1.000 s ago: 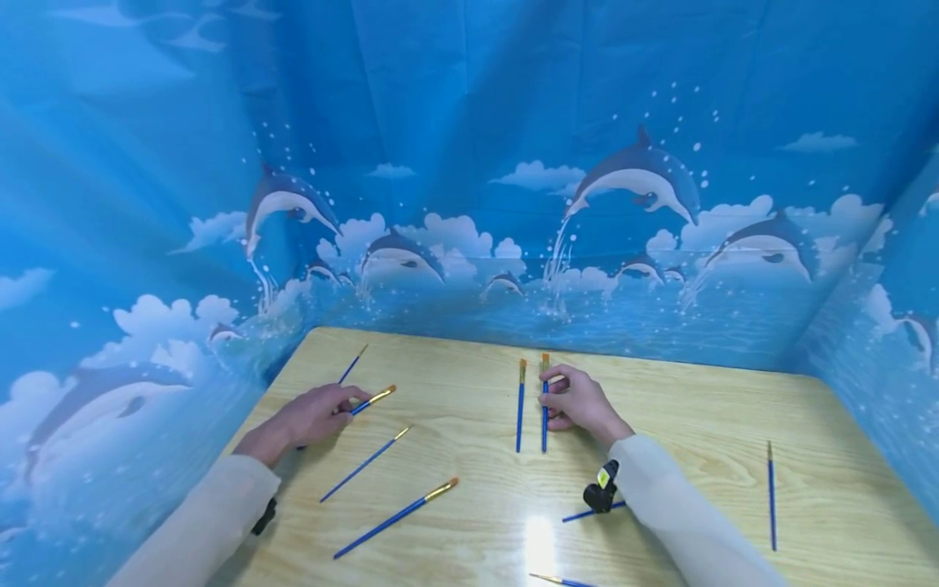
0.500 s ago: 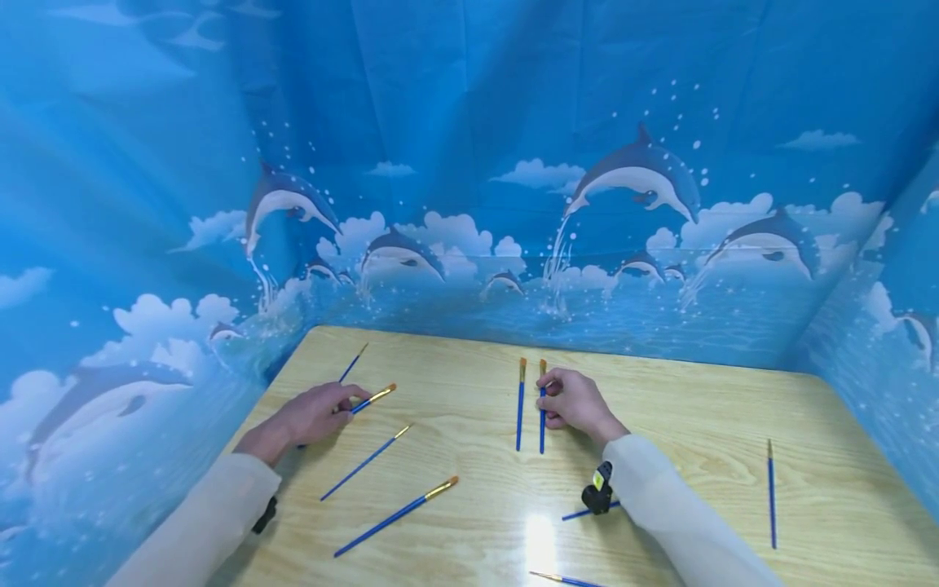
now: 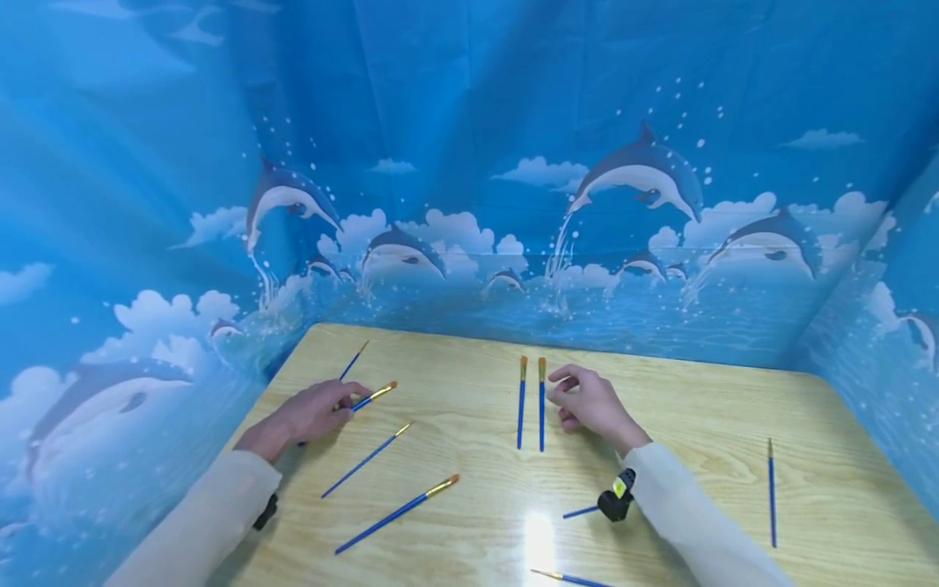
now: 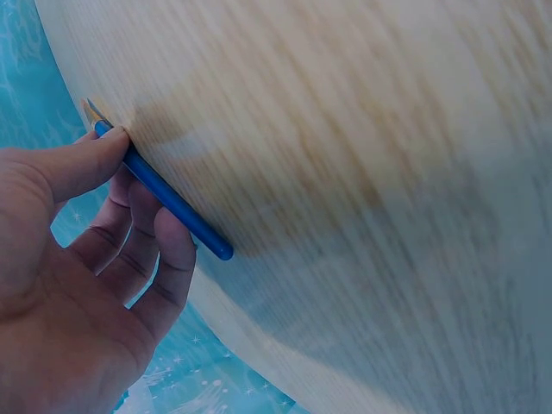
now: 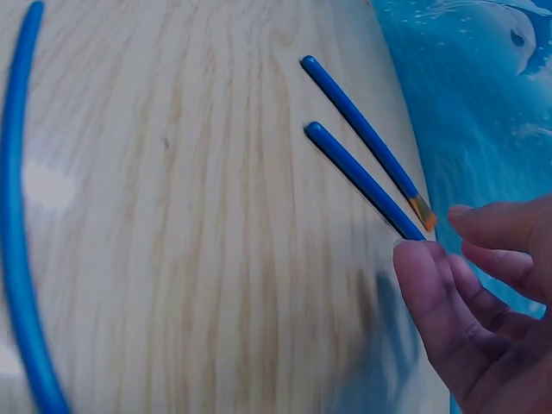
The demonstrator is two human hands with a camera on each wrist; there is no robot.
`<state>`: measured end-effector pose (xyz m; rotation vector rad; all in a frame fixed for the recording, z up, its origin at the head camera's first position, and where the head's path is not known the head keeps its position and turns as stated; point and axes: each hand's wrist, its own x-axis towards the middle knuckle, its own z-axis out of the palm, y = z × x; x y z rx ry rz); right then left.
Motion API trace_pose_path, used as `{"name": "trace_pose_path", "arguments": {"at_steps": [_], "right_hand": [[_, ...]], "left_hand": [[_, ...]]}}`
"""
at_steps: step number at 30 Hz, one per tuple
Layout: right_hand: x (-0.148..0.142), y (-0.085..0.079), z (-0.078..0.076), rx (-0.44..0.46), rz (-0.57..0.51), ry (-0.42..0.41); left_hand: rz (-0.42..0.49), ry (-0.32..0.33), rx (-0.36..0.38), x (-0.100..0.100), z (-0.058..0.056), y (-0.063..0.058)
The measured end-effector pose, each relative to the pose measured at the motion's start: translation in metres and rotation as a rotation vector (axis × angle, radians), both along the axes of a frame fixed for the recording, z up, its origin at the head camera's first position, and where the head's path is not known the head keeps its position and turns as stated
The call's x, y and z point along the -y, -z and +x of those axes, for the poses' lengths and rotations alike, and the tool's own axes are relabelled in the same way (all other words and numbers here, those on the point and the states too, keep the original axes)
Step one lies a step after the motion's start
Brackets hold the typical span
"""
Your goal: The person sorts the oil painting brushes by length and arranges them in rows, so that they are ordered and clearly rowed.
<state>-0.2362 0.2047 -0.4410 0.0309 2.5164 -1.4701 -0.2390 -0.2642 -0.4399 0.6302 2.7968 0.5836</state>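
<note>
At the left of the table, my left hand [image 3: 315,414] pinches a blue-handled paintbrush [image 3: 381,392] with a gold ferrule and orange bristles. The left wrist view has the thumb and fingers around its blue handle [image 4: 177,197]. Two matching flat paintbrushes lie side by side near the back: a left one [image 3: 522,408] and a right one [image 3: 542,412]. Just right of that pair is my right hand [image 3: 592,401], its thumb and fingertips apart and holding nothing. In the right wrist view, the fingertips partly cover the nearer brush [image 5: 362,179].
Other brushes lie about the wooden table [image 3: 455,391]: a thin one [image 3: 367,461] and a thick one [image 3: 396,514] at front left, one [image 3: 772,497] at far right, one [image 3: 572,580] at the front edge. Another [image 3: 581,512] is partly under my right wrist. A dolphin-print curtain [image 3: 469,163] surrounds the table.
My right hand shifts its brush slightly left, closer to the other one, then lets go and draws off to the right. The left hand stays still with its paintbrush.
</note>
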Motion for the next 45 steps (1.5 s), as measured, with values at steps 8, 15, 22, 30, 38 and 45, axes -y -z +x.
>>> {"name": "trace_pose_path", "arguments": {"at_steps": [8,15,22,30,38,45], "right_hand": [[-0.025,-0.003,0.014,0.004,0.005,-0.033],[-0.049,-0.002,0.032,-0.073,0.151,-0.108],[-0.076,-0.007,0.05,-0.1,0.109,-0.225],[-0.097,-0.001,0.067,-0.087,0.117,-0.31],[-0.104,0.001,0.083,-0.118,0.134,-0.402],[-0.106,0.009,0.09,-0.14,0.159,-0.48]], "left_hand": [[-0.013,0.014,-0.002,0.0,-0.002,0.001],[-0.017,0.02,-0.012,-0.001,-0.001,0.0],[-0.021,0.005,-0.009,-0.002,0.0,-0.003],[-0.014,-0.001,0.018,-0.001,-0.004,-0.002],[-0.002,0.011,0.028,0.001,-0.005,-0.002],[0.013,0.015,0.032,0.0,-0.003,-0.002]]}}
